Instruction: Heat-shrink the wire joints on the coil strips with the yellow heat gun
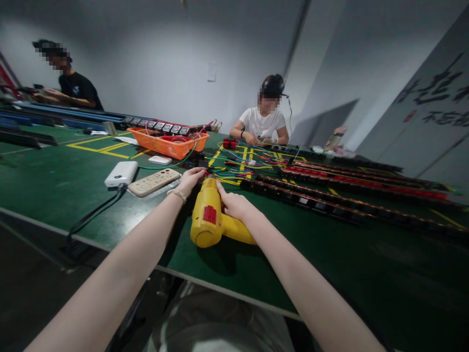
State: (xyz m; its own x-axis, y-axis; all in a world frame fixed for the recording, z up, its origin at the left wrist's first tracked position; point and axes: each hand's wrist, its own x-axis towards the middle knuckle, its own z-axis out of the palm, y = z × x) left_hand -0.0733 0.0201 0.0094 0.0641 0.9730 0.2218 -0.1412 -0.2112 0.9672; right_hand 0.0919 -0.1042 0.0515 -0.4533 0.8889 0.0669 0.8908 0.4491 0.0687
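Observation:
My right hand (pixel 236 205) is wrapped round a yellow heat gun (pixel 205 222), which lies on its side low over the green table with its nozzle end pointing away from me. At the nozzle end, my left hand (pixel 191 181) has its fingertips pinched together. A small red bit shows at those fingertips, but what they hold is too small to make out. Just beyond both hands lie loose yellow, green and blue wires (pixel 229 177), which run toward long dark strips (pixel 304 195) on the right.
An orange basket (pixel 161 143) holding parts stands at the back left. Nearer are a white power bank (pixel 121 174) with a black cable and a beige power strip (pixel 154 182). Across the table (pixel 340 249) sits a person in white (pixel 262 122); another in black (pixel 78 90) is far left.

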